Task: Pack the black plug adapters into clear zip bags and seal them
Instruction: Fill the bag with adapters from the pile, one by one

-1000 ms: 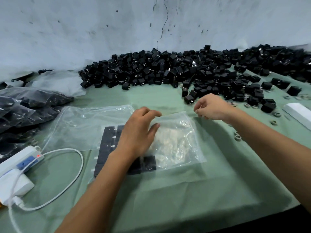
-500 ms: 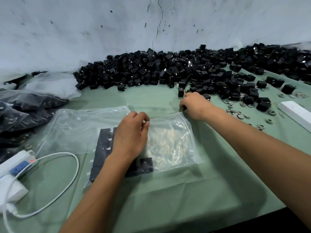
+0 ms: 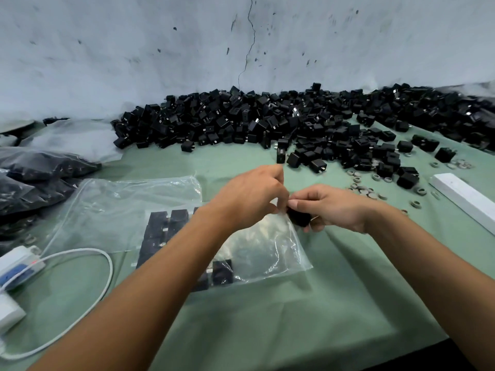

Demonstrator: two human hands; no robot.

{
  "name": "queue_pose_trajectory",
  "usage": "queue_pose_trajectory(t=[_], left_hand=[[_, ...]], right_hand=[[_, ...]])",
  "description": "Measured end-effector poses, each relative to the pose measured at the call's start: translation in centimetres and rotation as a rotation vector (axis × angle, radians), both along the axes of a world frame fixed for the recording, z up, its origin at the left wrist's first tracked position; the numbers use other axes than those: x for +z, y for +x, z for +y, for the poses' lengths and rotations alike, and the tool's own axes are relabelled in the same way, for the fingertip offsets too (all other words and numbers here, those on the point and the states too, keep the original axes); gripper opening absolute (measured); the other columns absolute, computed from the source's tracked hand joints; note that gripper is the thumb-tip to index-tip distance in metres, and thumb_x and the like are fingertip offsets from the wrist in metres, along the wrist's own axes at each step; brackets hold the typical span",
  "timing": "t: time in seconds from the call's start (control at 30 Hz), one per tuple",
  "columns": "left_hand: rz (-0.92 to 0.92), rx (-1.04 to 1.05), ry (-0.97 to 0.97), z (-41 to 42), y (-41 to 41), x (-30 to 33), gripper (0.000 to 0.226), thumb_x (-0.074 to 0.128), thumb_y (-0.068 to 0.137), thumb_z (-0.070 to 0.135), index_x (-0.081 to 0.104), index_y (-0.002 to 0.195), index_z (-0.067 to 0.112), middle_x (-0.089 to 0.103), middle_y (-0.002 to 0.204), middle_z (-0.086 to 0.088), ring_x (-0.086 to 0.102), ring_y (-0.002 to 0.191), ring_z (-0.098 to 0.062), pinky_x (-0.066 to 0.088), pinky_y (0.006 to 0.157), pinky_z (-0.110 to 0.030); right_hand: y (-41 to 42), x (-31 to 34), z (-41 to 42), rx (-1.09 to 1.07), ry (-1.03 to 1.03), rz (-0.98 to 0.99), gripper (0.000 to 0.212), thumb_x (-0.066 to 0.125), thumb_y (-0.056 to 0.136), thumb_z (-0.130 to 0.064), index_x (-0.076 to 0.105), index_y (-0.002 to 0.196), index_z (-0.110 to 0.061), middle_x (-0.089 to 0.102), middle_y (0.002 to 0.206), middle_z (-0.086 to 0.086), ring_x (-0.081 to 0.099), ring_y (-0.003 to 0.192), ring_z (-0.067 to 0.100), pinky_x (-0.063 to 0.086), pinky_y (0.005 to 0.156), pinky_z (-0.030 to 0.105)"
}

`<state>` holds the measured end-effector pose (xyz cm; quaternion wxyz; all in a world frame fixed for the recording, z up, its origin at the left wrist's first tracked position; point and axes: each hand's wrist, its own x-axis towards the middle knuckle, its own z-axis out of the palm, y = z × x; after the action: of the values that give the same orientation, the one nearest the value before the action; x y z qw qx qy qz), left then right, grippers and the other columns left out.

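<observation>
Small packing workshop, bench against a wall. Evidence: a green cloth-covered table; a rough grey plaster wall, cracked, at twelve o'clock; a bulk heap of black plug adapters from eleven to two o'clock; filled bags stacked at nine o'clock; loose grey rings at two o'clock; a white power strip at eight o'clock.

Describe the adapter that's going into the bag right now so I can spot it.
Start at the clear zip bag in the middle of the green table. At its open right edge, the right hand grips one black adapter, the only one off the table.
</observation>
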<state>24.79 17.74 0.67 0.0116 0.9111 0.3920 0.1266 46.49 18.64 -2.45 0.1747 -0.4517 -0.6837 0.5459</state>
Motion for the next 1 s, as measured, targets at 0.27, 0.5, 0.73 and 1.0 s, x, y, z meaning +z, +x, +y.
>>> queue_pose_trajectory(t=[0.27,0.5,0.73,1.0], left_hand=[[-0.116,-0.004,0.092,-1.6,-1.0,2.3,0.011,0.072,0.093,0.017,0.079,0.099,0.023,0.057,0.103,0.002,0.054,0.098,-0.018,0.048,0.082,-0.042],[-0.203,-0.018,0.169,-2.2,-1.3,2.7,0.011,0.07,0.093,0.016,0.079,0.098,0.017,0.058,0.102,-0.001,0.052,0.098,-0.018,0.048,0.079,-0.042],[-0.559,0.334,0.17,-1.8,-5.2,-1.3,0.008,0.071,0.094,0.018,0.074,0.102,0.018,0.061,0.092,0.008,0.055,0.075,-0.006,0.051,0.074,-0.029],[-0.43,0.653,0.056,-2.6,-7.8,-7.1,0.016,0.058,0.101,0.028,0.071,0.095,0.02,0.056,0.087,0.007,0.053,0.08,-0.012,0.042,0.071,-0.028]], right_hand=[[-3.3,0.2,0.3,0.285,0.055,-0.017,0.009,0.07,0.096,-0.005,0.073,0.104,-0.006,0.071,0.101,0.011,0.064,0.092,0.022,0.056,0.084,0.043],[-7.9,-0.5,1.0,0.33,0.148,-0.13,0.015,0.082,0.089,-0.026,0.081,0.104,-0.026,0.079,0.102,-0.006,0.075,0.096,0.013,0.06,0.085,0.027],[-10.7,-1.3,1.2,0.366,0.099,-0.099,0.033,0.081,0.088,-0.031,0.075,0.106,-0.005,0.08,0.089,0.009,0.078,0.078,0.023,0.064,0.072,0.031],[-11.1,-2.4,1.2,0.326,0.095,-0.147,0.023,0.075,0.094,-0.025,0.077,0.111,-0.011,0.078,0.091,0.016,0.076,0.079,0.032,0.064,0.077,0.045]])
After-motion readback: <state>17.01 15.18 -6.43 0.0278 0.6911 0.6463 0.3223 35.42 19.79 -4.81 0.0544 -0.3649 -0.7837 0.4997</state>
